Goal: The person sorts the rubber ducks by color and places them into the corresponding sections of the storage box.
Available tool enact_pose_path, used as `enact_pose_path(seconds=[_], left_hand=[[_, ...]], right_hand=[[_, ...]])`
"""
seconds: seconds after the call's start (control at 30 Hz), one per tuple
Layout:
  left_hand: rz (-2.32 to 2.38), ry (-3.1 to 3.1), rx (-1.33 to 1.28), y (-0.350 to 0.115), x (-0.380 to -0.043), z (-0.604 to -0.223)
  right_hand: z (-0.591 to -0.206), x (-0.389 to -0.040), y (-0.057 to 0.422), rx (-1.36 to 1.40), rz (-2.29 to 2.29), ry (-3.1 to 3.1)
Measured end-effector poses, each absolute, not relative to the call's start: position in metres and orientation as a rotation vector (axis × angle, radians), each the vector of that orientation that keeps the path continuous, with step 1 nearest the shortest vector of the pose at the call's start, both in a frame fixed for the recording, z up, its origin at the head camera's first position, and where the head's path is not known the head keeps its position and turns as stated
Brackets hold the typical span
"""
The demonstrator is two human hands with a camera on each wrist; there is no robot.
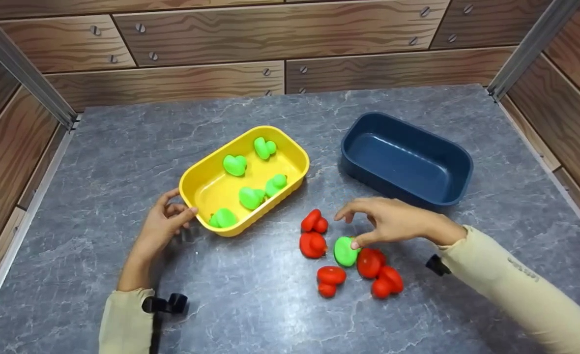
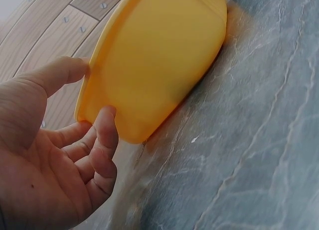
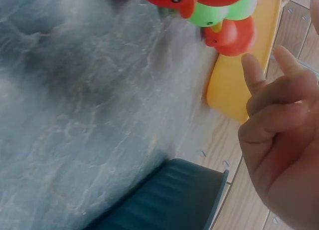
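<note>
Left grip (image 1: pixel 159 221): holding yellow tub (image 1: pixel 290 153), left of centre | right grip (image 1: pixel 393 219): fingers parted, by green toy duck (image 1: pixel 345 252), lower right

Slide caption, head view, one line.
Left hand holds a yellow tub of five green toy ducks; right hand at a sixth green duck among five red ducks.

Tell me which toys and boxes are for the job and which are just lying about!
Probably for the job:
yellow box, which the left hand holds
five green ducks inside
loose green duck by the right hand

Seemingly just lying about:
five red ducks
blue box
</note>
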State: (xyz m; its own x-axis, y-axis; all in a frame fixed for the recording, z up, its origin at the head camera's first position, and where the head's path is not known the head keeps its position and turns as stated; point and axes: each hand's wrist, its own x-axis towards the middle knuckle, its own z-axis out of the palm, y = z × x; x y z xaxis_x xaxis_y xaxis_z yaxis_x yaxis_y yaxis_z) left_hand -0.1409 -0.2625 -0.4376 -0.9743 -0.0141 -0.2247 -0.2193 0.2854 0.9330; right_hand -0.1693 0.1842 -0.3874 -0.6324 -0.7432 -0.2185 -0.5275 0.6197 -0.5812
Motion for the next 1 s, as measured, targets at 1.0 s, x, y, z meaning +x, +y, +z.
enact_pose_path(seconds=[1.0], left_hand=[[1.756,2.406,-0.207,-0.261,-0.142,-0.438]], right_hand=[[-0.404,-0.163,0.180,-0.968,-0.401,2.363]])
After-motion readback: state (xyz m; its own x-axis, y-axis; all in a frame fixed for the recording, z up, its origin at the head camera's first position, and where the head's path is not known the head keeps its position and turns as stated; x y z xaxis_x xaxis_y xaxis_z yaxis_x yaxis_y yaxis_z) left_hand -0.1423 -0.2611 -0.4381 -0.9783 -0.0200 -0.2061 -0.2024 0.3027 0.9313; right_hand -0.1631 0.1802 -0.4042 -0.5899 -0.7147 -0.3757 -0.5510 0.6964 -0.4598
